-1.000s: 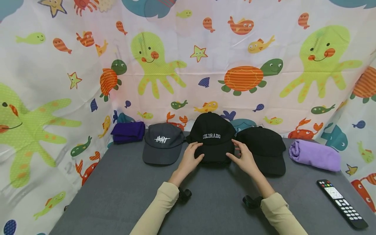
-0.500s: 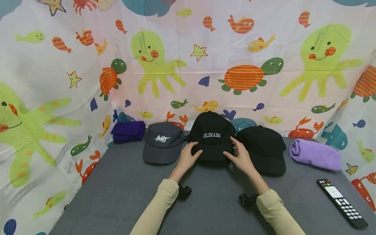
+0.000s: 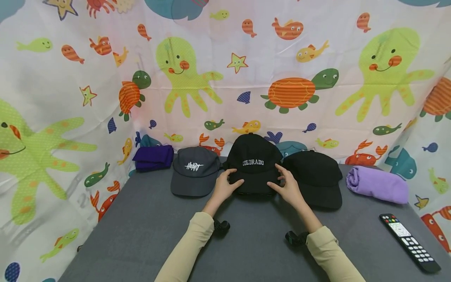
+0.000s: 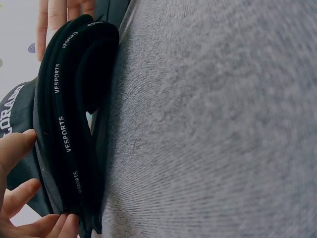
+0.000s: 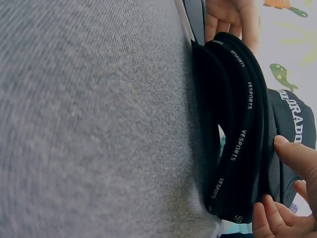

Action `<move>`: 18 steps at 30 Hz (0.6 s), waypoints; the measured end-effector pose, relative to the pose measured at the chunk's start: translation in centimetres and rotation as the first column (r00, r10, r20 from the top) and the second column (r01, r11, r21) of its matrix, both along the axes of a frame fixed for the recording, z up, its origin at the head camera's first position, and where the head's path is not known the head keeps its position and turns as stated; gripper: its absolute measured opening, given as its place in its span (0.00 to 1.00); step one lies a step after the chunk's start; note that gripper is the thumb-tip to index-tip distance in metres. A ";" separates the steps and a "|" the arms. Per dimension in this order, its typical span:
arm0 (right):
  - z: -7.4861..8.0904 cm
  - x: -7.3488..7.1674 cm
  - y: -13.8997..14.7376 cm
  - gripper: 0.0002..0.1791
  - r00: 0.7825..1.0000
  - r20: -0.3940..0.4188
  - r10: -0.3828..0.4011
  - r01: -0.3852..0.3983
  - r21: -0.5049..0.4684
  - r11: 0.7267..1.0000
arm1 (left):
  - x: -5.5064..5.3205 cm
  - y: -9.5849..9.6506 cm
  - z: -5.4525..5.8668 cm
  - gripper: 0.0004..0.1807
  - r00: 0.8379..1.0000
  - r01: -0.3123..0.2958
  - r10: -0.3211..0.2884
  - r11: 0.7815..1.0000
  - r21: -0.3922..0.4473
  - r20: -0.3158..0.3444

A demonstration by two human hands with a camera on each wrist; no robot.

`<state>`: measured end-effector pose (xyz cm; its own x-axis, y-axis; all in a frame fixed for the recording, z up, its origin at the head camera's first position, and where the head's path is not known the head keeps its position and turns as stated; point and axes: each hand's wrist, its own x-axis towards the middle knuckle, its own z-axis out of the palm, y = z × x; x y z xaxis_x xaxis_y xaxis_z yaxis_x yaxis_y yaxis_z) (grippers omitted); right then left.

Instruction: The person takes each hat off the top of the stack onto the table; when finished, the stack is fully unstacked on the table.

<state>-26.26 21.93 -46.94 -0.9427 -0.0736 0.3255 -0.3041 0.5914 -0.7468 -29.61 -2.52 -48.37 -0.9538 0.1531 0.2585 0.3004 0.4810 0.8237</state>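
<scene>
A black COLORADO cap (image 3: 251,156) stands at the back middle, its brim facing me. My left hand (image 3: 223,186) holds the brim's left side and my right hand (image 3: 289,186) its right side. In each wrist view the thumb lies on top of the brim and the fingers reach round its outer edge. Under the brim, bands printed VESPORTS (image 4: 62,129) show as several dark curved layers. On the left sits a dark grey HEART cap (image 3: 195,172); on the right, close by my right hand, is a plain black cap (image 3: 315,178).
A folded dark purple cloth (image 3: 153,158) lies at the back left, a rolled lilac cloth (image 3: 377,186) at the back right. Toward the front right is a black remote control (image 3: 410,243). A printed sea-animal curtain (image 3: 229,102) hangs behind the grey table (image 3: 148,239).
My right hand has shifted slightly left and inward along the brim, and my left hand has moved a little. The COLORADO cap stays in about the same place.
</scene>
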 end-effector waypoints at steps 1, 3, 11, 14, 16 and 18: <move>0.0 0.0 0.0 0.40 1.000 0.000 0.001 -0.001 -0.003 1.000 | 0.0 0.0 0.0 0.28 1.000 0.000 0.000 1.000 0.000 0.000; 0.1 0.0 0.0 0.40 1.000 0.003 0.006 -0.006 -0.010 1.000 | 0.0 0.0 0.1 0.28 1.000 -0.002 0.002 1.000 -0.004 0.004; 0.5 0.3 -0.1 0.41 1.000 -0.002 0.004 -0.004 -0.013 1.000 | 0.4 -0.1 0.7 0.28 1.000 -0.004 0.004 1.000 0.013 0.004; 0.6 0.5 -0.1 0.42 1.000 -0.006 -0.001 0.001 -0.016 1.000 | 0.6 -0.3 0.9 0.29 1.000 -0.011 0.011 1.000 0.005 0.002; 0.7 0.6 -0.2 0.43 1.000 -0.004 -0.009 0.009 -0.018 1.000 | 0.6 -0.4 1.0 0.30 1.000 -0.013 0.013 1.000 -0.003 0.000; 0.7 0.8 -0.3 0.44 1.000 -0.005 -0.015 0.015 -0.020 1.000 | 0.7 -0.6 1.1 0.31 1.000 -0.017 0.017 1.000 -0.009 0.011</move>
